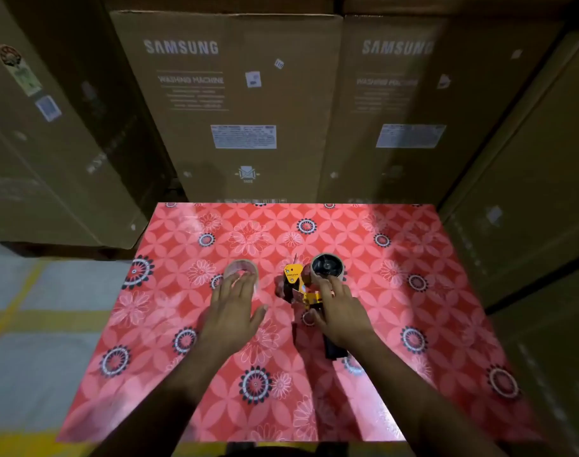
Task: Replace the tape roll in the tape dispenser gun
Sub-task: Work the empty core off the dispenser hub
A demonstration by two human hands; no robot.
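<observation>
Tall cardboard boxes (225, 103) printed for washing machines wall in a table (413, 324) covered with a glossy red floral cloth, where a person reaches with both hands toward the work. The dispenser (301, 285), yellow and black, lies on its side near the middle of the table, its black handle pointing back toward the person and its round hub (327, 266) at the far end. A ring of what may be a nearly spent roll sits around that hub, though blur makes this hard to confirm.

The left hand (232, 311) is stretched forward, fingers straight and slightly spread, fingertips over the near edge of a clear roll (240, 271) lying flat just left of the dispenser; whether they touch it cannot be told. The right hand (339, 311) covers the dispenser's middle, fingers loosely extended toward the hub and not closed on anything.

The roll looks light and rigid, with a smooth, slippery outer face, so it is probably best taken across its rim or through the core. The dispenser seems stiff and heavier, with a toothed blade likely near the yellow plate; the handle looks the safest hold.
</observation>
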